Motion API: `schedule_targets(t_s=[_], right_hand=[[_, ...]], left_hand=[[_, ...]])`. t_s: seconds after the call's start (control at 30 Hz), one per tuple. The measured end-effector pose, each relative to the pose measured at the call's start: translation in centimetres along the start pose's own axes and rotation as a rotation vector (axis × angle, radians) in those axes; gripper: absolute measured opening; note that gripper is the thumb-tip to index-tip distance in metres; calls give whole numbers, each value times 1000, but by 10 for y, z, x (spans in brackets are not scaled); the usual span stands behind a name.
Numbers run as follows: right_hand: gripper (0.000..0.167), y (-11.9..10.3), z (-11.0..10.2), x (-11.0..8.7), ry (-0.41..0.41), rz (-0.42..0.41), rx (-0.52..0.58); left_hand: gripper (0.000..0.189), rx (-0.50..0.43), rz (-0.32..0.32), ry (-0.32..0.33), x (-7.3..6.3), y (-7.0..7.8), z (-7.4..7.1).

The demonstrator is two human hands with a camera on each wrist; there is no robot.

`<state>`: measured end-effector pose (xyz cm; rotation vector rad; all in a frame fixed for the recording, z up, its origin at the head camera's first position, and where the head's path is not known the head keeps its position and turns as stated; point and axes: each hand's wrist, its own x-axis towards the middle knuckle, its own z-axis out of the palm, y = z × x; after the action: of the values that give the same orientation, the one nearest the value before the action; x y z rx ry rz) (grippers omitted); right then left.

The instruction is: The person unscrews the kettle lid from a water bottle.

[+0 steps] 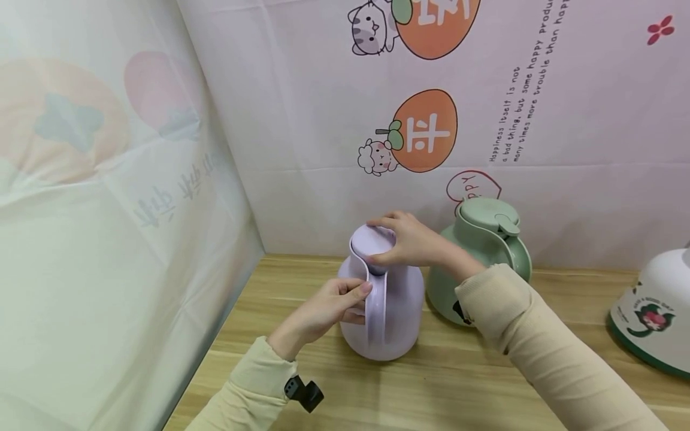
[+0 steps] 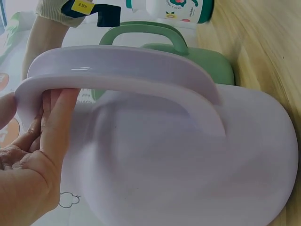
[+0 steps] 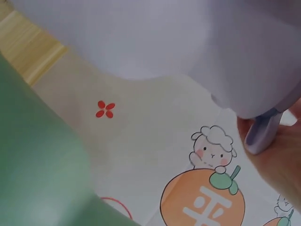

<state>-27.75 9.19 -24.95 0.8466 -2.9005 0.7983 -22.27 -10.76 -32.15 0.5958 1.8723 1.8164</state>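
A lilac thermos jug [image 1: 404,311] stands upright on the wooden table, its handle facing me. My left hand [image 1: 323,308] grips the upper part of the handle [image 2: 136,82]; in the left wrist view the fingers pass under it and the thumb is on its outer side. Above it, my right hand [image 1: 412,239] holds the round lid [image 1: 372,238] at the jug's mouth, thumb on the near side and fingers on the far side. The right wrist view shows a small lilac spout flap [image 3: 263,134] beside that hand. Whether the lid is loose cannot be told.
A green thermos jug [image 1: 447,290] stands close behind the right forearm. Farther right is a white jug [image 1: 652,305] with a green base, cut off by the frame edge. A printed cloth [image 1: 302,149] hangs behind the table [image 1: 453,383], another at the left.
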Motion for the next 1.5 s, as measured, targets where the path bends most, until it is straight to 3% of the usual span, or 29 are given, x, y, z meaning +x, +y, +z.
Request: schedule_targets(t_s=[0.33, 0.47, 0.63, 0.77, 0.97, 1.23, 1.5], right_hand=[[69, 6, -8, 1, -119, -67, 45], [62, 3, -5, 0, -32, -32, 40], [63, -12, -1, -4, 121, 123, -27], [71, -22, 1, -9, 144, 207, -113], [81, -26, 7, -10, 131, 239, -195], [76, -23, 7, -6, 118, 176, -219], [71, -8, -2, 1, -2, 79, -92]], left_hand=[[63, 15, 8, 1, 0, 0, 0], [55, 15, 0, 6, 0, 1, 1], [45, 8, -14, 14, -1, 1, 2], [49, 4, -15, 15, -1, 1, 1], [49, 9, -20, 18, 0, 1, 1], [37, 4, -19, 22, 0, 0, 2], [32, 3, -12, 17, 0, 1, 2]])
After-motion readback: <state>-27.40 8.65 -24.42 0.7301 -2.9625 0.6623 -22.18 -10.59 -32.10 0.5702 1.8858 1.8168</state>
